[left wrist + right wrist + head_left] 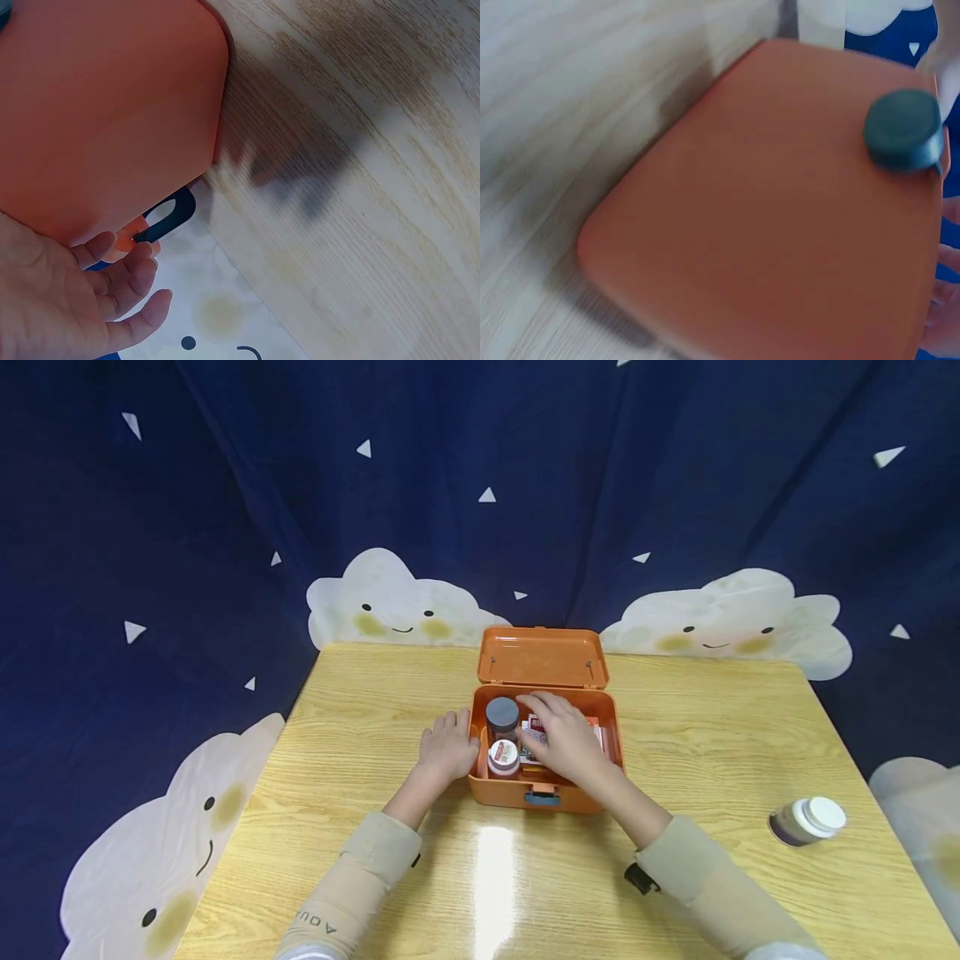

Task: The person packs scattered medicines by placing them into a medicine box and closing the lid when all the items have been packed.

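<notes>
An orange lidded box (495, 792) stands with its lid (540, 660) tipped back. Inside on the left are a jar with a grey lid (502, 713) and a jar with a white lid (503, 755). Small printed packets (534, 735) lie to their right. My right hand (564, 737) reaches into the box over the packets, thumb and forefinger apart, fingertips close to the grey-lidded jar. Against the box's left wall rests my left hand (448, 746), its thumb at the rim. The left wrist view shows the left fingers (139, 274) loosely bent beside the orange wall.
A white-lidded jar (807, 821) stands apart on the wooden table (705, 735), near its right edge. A teal latch (542, 797) is on the box front. Behind the table hangs a dark blue curtain (420, 485) with clouds and triangles.
</notes>
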A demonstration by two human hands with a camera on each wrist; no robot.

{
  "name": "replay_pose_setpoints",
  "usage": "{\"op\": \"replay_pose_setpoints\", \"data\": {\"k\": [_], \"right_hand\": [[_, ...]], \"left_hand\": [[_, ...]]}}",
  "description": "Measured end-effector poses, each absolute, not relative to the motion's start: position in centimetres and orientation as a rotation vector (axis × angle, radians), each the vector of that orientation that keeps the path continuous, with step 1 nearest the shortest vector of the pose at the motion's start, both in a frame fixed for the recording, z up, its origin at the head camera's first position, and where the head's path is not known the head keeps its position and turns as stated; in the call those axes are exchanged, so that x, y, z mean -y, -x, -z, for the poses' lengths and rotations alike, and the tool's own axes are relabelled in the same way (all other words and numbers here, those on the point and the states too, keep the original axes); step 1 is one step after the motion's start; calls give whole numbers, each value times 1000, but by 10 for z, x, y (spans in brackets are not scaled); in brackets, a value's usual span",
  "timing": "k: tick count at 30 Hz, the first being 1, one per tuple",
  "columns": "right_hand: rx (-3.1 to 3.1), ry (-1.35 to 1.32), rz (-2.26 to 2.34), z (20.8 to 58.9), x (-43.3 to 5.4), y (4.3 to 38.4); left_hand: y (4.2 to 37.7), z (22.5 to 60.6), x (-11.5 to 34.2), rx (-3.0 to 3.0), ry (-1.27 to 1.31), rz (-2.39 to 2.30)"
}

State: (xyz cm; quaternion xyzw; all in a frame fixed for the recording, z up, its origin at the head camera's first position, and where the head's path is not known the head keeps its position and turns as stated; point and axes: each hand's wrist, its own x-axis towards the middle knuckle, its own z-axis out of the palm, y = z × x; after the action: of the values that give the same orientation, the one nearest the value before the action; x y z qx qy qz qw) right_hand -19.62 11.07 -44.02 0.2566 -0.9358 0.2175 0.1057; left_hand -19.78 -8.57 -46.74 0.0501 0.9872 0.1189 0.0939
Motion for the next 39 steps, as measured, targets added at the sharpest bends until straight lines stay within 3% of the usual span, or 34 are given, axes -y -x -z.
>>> {"op": "replay_pose_setpoints", "data": {"k": [20, 39], "right_hand": [[2939, -363, -473, 435, -202, 203], [2845, 96, -614, 441, -300, 174]], "left_hand": [[197, 468, 86, -2933, -148, -383], [198, 470, 86, -2936, -147, -386]]}}
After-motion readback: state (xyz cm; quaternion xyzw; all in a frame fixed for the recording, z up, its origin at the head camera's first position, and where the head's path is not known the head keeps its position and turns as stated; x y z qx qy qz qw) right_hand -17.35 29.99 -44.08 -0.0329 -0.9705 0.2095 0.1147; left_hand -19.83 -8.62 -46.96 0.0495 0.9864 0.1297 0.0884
